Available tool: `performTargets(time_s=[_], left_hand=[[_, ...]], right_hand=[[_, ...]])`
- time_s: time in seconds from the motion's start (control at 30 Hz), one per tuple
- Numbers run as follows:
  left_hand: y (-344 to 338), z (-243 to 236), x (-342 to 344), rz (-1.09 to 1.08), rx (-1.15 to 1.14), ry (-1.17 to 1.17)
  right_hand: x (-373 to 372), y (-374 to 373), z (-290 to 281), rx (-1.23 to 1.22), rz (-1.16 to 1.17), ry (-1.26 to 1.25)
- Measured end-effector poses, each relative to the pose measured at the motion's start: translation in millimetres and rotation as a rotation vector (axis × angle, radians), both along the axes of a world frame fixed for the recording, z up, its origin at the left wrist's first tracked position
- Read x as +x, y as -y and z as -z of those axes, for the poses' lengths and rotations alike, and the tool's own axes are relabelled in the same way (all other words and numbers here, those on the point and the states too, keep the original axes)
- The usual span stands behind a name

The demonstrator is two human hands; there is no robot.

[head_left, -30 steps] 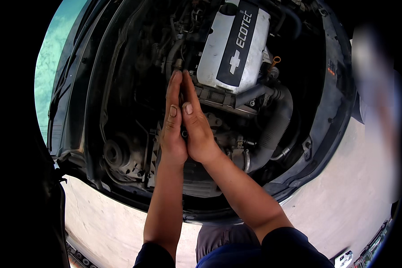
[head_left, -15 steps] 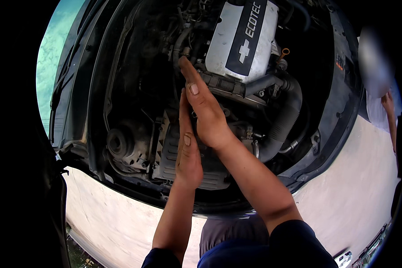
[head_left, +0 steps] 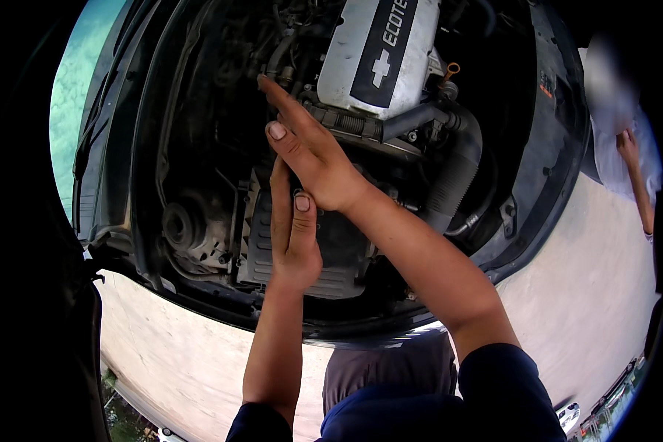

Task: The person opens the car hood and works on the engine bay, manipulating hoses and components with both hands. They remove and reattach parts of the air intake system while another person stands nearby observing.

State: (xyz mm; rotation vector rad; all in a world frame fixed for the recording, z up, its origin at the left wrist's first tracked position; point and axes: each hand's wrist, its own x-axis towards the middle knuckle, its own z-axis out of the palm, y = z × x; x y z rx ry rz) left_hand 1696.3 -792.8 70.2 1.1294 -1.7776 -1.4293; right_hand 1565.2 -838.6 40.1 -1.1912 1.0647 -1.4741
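Above an engine bay my left hand [head_left: 295, 247] and my right hand [head_left: 317, 162] are held palm to palm, or nearly so. The fingers of both are stretched out, and nothing shows in either. My right hand slants up to the left, its fingertips beside some hoses. Lower down, my left hand points away from me, its fingers partly hidden behind the right. Beneath them sits a ribbed black plastic housing [head_left: 331, 280]. Farther off is a silver engine cover [head_left: 412, 66] with a dark stripe.
A corrugated black air hose [head_left: 457, 173] curves down at the right, near an orange dipstick handle [head_left: 451, 71]. A round strut mount [head_left: 184, 225] sits at the left. The car's front rim [head_left: 199, 309] runs before me. Another person's hand [head_left: 628, 147] shows at the far right.
My right hand tilts more to the left, and its thumb has swung left. My left hand has slid slightly farther up against it. The whole view has shifted a little.
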Motion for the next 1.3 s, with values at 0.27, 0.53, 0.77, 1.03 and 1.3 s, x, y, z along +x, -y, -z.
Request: performTargets(time_s=[0.27, 0.53, 0.77, 1.03, 1.3], left_hand=[[3, 15, 28, 0.027, -0.273, 0.214], [15, 13, 26, 0.107, -0.403, 0.576], [39, 46, 40, 0.286, -0.602, 0.985], [35, 55, 39, 0.397, -0.684, 1.327], [40, 49, 34, 0.372, -0.575, 1.243]], right_hand=[[-37, -42, -83, 0.000, -0.061, -1.076], [-24, -43, -44, -0.409, -0.227, -1.295], [-38, -38, -41, -0.539, -0.084, -1.068], [-45, -33, -44, -0.515, -0.206, -1.177], [-46, -23, -48, -0.543, -0.256, -1.111]])
